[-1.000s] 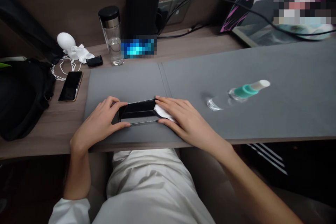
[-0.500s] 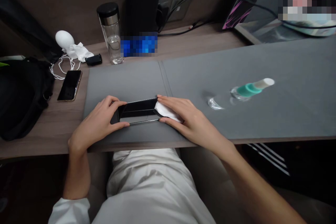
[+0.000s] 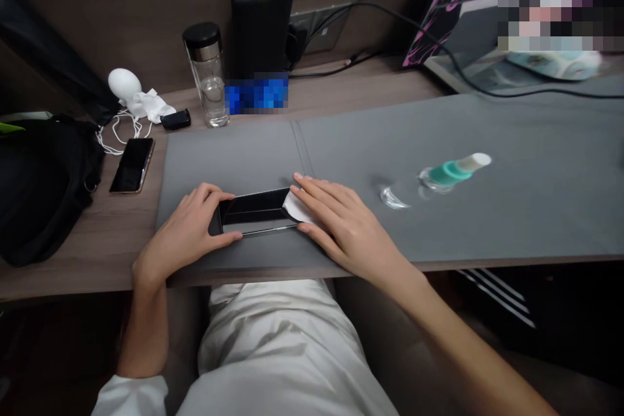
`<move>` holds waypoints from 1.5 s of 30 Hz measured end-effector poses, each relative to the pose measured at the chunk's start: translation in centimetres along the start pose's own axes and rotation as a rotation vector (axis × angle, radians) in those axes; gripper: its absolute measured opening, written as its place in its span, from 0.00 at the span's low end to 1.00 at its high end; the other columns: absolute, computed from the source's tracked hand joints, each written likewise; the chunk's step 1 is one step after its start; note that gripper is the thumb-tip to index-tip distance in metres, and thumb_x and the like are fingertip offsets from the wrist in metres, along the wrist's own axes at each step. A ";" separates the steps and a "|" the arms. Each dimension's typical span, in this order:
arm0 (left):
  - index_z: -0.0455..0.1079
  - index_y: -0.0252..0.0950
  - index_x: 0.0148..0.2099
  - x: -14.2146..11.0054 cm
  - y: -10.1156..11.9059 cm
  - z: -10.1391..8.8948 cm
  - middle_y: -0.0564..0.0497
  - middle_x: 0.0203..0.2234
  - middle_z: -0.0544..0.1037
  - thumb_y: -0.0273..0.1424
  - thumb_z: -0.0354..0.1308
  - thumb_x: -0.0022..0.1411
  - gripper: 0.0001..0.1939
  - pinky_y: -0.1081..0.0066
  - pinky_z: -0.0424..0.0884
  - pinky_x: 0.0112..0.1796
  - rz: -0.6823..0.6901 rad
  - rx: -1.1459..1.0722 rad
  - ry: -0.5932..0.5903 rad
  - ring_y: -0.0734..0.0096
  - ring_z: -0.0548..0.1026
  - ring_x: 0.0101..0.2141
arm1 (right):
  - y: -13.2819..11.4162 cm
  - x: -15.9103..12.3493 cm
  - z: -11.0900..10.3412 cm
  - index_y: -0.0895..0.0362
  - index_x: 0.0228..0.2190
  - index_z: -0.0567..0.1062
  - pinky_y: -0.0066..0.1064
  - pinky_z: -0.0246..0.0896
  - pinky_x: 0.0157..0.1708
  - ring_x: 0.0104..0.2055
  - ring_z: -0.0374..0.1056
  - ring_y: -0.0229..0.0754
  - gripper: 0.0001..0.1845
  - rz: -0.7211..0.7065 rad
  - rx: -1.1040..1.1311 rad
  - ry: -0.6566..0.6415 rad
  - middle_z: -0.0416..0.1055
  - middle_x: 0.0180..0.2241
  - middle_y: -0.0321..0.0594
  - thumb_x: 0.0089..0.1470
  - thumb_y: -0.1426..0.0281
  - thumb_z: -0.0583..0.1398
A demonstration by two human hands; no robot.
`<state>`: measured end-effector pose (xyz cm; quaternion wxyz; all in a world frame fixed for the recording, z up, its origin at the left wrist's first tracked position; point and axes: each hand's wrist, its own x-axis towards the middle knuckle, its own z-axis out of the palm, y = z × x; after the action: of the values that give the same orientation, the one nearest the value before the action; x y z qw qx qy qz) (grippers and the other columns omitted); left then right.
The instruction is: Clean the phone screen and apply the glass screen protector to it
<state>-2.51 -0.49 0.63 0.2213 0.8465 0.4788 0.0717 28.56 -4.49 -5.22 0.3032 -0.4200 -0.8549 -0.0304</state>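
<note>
Gray and smooth, a mat (image 3: 234,156) covers much of the table (image 3: 73,234), and near its front edge lies a dark phone (image 3: 258,213), glossy face up, set lengthwise before the person with 1 hand at each end. The left hand (image 3: 192,224) pinches the phone's left end across its width, thumb on the near edge and a fingertip on the far edge; gripping only the rims probably steadies it while leaving the glass uncovered. The right hand (image 3: 344,221) lies over the right end with its 4 fingers nearly together and the thumb apart, reaching toward opposite edges. Under it shows a white cloth (image 3: 295,208), perhaps tucked there so that it sits between palm and glass; whether the hand grips the cloth or merely covers it, the view cannot tell.

To the right, a clear bottle with a teal collar (image 3: 429,181) lies on its side on the mat, within easy reach yet well apart from the hands. A 2nd phone (image 3: 132,166) and a glass flask (image 3: 211,94) stay outside the mat, seemingly placed to leave the working area free.
</note>
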 end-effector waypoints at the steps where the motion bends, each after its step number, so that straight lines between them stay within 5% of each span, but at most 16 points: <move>1: 0.67 0.45 0.65 0.0 0.0 0.0 0.48 0.59 0.70 0.45 0.68 0.68 0.29 0.52 0.72 0.59 0.001 0.002 0.004 0.54 0.73 0.57 | -0.1 0.0 0.0 0.59 0.70 0.64 0.54 0.66 0.66 0.68 0.69 0.57 0.30 -0.032 -0.012 0.047 0.69 0.68 0.56 0.71 0.69 0.61; 6: 0.66 0.45 0.66 0.0 -0.2 0.1 0.48 0.60 0.69 0.46 0.69 0.67 0.30 0.52 0.71 0.60 0.007 -0.005 0.003 0.54 0.73 0.57 | -0.4 -0.3 0.3 0.61 0.67 0.69 0.49 0.68 0.67 0.63 0.75 0.53 0.29 -0.156 -0.059 0.058 0.77 0.61 0.51 0.68 0.70 0.64; 16: 0.68 0.45 0.65 0.2 -0.9 0.2 0.47 0.60 0.69 0.50 0.69 0.66 0.31 0.52 0.71 0.60 0.016 -0.064 0.000 0.53 0.74 0.57 | 0.1 -0.2 0.9 0.60 0.75 0.54 0.54 0.60 0.73 0.75 0.57 0.54 0.35 -0.044 0.010 -0.130 0.60 0.73 0.52 0.74 0.66 0.57; 23: 0.68 0.46 0.65 0.2 -0.6 0.0 0.47 0.60 0.69 0.51 0.68 0.67 0.31 0.50 0.70 0.60 0.009 -0.090 -0.013 0.53 0.73 0.57 | -0.3 -0.2 0.5 0.55 0.71 0.65 0.52 0.68 0.68 0.67 0.71 0.53 0.32 -0.063 0.050 0.001 0.73 0.65 0.49 0.70 0.70 0.62; 33: 0.68 0.46 0.65 0.2 -0.7 0.1 0.47 0.60 0.70 0.52 0.67 0.67 0.31 0.51 0.71 0.60 0.006 -0.081 -0.006 0.52 0.74 0.57 | -0.3 -0.1 -0.2 0.49 0.62 0.77 0.50 0.76 0.60 0.60 0.78 0.50 0.22 -0.041 0.141 -0.011 0.79 0.59 0.41 0.71 0.73 0.59; 45: 0.68 0.46 0.65 0.2 -0.7 0.3 0.46 0.60 0.69 0.49 0.68 0.67 0.30 0.51 0.70 0.61 0.018 -0.088 -0.006 0.51 0.74 0.58 | -1.1 1.2 1.0 0.54 0.77 0.47 0.61 0.54 0.74 0.77 0.51 0.54 0.37 0.044 0.107 -0.218 0.56 0.74 0.51 0.75 0.61 0.54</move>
<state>-2.89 -0.13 -0.02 0.2589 0.8406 0.4668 0.0922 26.69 -4.08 -5.16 0.2312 -0.4227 -0.8737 0.0679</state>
